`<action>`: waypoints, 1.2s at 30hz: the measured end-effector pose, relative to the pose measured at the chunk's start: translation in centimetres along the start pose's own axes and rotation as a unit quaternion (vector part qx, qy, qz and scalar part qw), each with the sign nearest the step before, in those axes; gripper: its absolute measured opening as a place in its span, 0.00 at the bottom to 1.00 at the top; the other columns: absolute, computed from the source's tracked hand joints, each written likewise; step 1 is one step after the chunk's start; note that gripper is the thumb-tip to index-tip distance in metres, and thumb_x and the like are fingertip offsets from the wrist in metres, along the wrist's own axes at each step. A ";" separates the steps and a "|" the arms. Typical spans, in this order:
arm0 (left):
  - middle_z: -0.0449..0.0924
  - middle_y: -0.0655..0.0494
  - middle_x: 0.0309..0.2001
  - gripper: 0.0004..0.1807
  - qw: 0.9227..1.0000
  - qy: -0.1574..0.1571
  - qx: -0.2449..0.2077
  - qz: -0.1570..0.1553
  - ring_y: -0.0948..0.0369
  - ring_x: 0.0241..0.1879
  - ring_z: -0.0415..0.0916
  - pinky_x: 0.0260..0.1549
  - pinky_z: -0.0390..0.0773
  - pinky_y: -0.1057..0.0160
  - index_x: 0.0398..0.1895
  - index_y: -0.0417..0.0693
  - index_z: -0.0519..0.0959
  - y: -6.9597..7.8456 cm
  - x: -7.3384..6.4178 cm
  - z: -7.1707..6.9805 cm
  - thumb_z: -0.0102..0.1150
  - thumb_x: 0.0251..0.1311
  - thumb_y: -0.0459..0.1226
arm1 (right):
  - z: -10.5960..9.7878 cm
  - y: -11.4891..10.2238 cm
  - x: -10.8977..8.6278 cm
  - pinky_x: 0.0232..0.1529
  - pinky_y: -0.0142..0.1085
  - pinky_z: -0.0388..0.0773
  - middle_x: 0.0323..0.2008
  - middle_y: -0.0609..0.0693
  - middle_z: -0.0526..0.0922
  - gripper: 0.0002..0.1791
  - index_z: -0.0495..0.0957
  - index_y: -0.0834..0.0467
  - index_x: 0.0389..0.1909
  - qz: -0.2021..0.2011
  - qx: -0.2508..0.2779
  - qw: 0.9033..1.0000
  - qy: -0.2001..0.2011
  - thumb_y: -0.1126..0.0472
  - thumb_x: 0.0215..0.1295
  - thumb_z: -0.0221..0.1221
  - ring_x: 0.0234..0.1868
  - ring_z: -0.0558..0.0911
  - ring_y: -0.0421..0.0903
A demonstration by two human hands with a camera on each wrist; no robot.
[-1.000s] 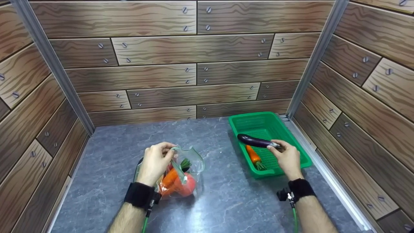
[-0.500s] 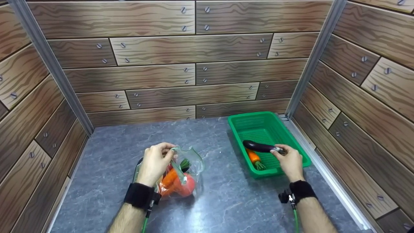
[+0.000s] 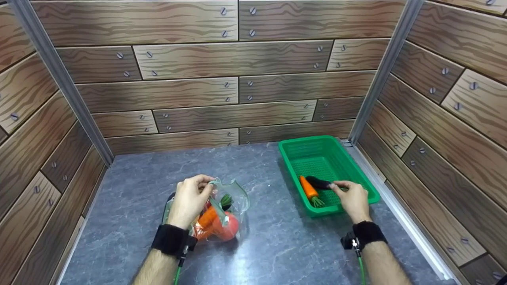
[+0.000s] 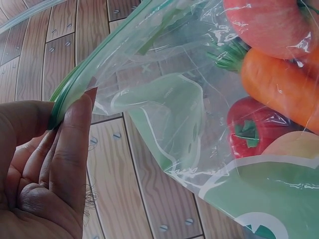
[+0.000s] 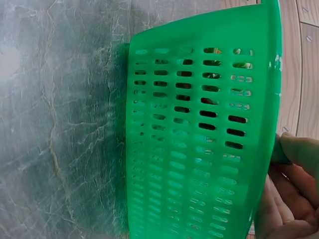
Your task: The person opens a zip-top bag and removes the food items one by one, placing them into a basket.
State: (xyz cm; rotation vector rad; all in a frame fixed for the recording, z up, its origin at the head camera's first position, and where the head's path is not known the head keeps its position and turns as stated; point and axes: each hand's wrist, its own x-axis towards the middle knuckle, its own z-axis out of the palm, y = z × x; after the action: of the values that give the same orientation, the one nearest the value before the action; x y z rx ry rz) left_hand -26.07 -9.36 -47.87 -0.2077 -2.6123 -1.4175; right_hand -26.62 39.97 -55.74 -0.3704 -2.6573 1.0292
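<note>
My left hand (image 3: 190,200) pinches the zip edge of a clear plastic bag (image 3: 237,196) between thumb and fingers, keeping its mouth spread. Inside the bag lie a carrot (image 4: 279,87), a tomato (image 4: 271,25) and a red pepper (image 4: 246,127). My right hand (image 3: 353,200) pinches the stem end of a dark eggplant (image 3: 318,183), which slants down inside the green basket (image 3: 370,186). Beside the eggplant in the basket lies another carrot, orange with a green top. In the right wrist view the basket wall (image 5: 194,149) hides most of the eggplant.
A grey marbled tabletop (image 3: 273,245) runs under bag and basket. Wood-patterned walls (image 3: 190,91) enclose the back and both sides, with metal posts (image 3: 368,79) at the corners. The basket stands near the right wall.
My right hand has lowered the eggplant into the basket, and its tip has swung to the right of the carrot, uncovering it. The left hand and the bag have stayed put.
</note>
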 end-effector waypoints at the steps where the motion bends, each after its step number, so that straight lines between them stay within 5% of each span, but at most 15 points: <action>1: 1.00 0.50 0.42 0.11 1.000 0.000 0.000 0.001 0.61 0.30 0.90 0.21 0.73 0.71 0.58 0.42 0.94 0.0 0.0 0.0 0.68 0.81 0.31 | 0.0 0.0 0.0 0.42 0.35 0.84 0.65 0.68 0.93 0.20 0.92 0.62 0.67 0.002 -0.003 1.000 -0.005 0.53 0.85 0.72 0.61 0.94 0.67; 13: 1.00 0.51 0.41 0.11 1.000 0.001 -0.005 -0.003 0.56 0.36 0.96 0.23 0.76 0.71 0.58 0.42 0.94 0.1 -0.1 0.0 0.69 0.81 0.31 | -0.2 -0.6 -0.1 0.47 0.39 0.88 0.60 0.67 0.95 0.19 0.92 0.63 0.66 -0.005 0.000 1.000 -0.011 0.56 0.85 0.72 0.60 0.94 0.66; 22: 0.99 0.51 0.40 0.10 1.000 0.003 -0.011 0.003 0.55 0.37 0.97 0.23 0.78 0.71 0.57 0.42 0.95 0.0 -0.2 0.0 0.69 0.81 0.31 | -0.4 -3.5 -0.7 0.67 0.60 0.91 0.63 0.65 0.95 0.22 0.89 0.61 0.72 -0.029 0.041 0.999 -0.023 0.55 0.87 0.70 0.65 0.94 0.65; 29: 1.00 0.51 0.41 0.10 1.000 0.002 -0.006 -0.002 0.60 0.36 0.95 0.24 0.79 0.70 0.57 0.43 0.95 -0.1 -0.1 0.2 0.70 0.80 0.31 | 0.3 -6.4 -1.3 0.75 0.59 0.88 0.73 0.65 0.89 0.31 0.81 0.61 0.81 -0.060 0.092 0.992 -0.069 0.52 0.86 0.71 0.74 0.90 0.65; 36: 1.00 0.50 0.43 0.10 1.000 -0.003 -0.009 -0.009 0.60 0.38 0.96 0.26 0.81 0.70 0.57 0.44 0.95 -0.2 -0.3 0.5 0.70 0.80 0.31 | 1.8 -8.7 -2.3 0.74 0.53 0.90 0.75 0.64 0.88 0.30 0.82 0.60 0.81 -0.075 0.119 0.986 -0.089 0.54 0.85 0.72 0.76 0.89 0.63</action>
State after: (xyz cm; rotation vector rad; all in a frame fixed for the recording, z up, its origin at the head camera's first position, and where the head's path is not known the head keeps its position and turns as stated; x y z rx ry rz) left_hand -25.85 -9.06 -48.32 -0.1925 -2.6132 -1.4485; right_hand -26.29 31.90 -51.44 -0.0283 -2.6228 1.3661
